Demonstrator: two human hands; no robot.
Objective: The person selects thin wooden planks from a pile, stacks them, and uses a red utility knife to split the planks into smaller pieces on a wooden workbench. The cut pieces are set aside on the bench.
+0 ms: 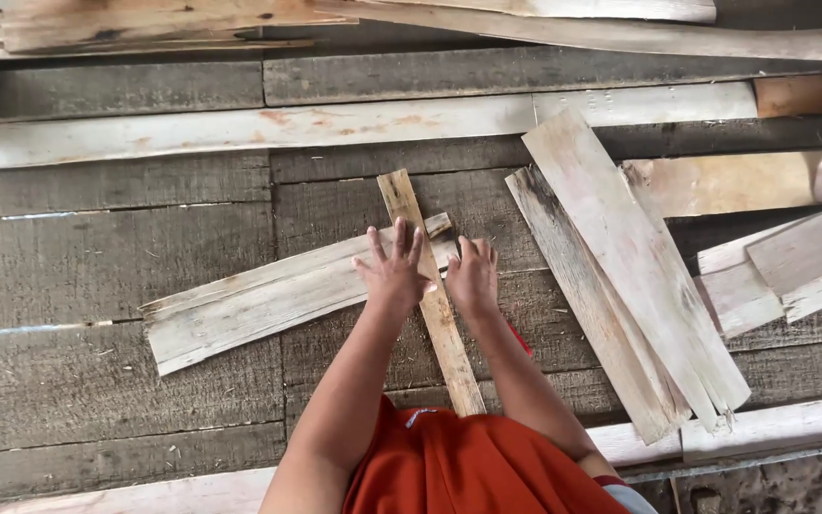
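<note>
— Item one, the hands?

— Left hand [394,268]: fingers spread, palm down, pressing flat on the wide pale board [268,297] where the narrow slat [430,295] crosses it. Nothing gripped. Right hand [473,276]: fingers curled loosely, resting on the end of the same board just right of the slat, touching the slat's edge; released, not clenched.

— Item two, the wood under them?

— Narrow slat: long, yellowish, lying over the board, running from beyond the fingertips back between both forearms to the red garment [473,466]. Wide pale board: split lengthwise, stretching away to the left of the left hand, slightly tilted.

— Item three, nearby stock?

— A stack of pale planks [620,276], well right of the right hand, leaning diagonally, ends splintered. Shorter offcuts [792,262] farther right. A long whitish batten [335,124] lies crosswise beyond the fingertips. All rests on grey weathered floorboards [97,266].

— Packages, labels, containers?

— The only marking is a small patch on the garment, too small to make out.
</note>
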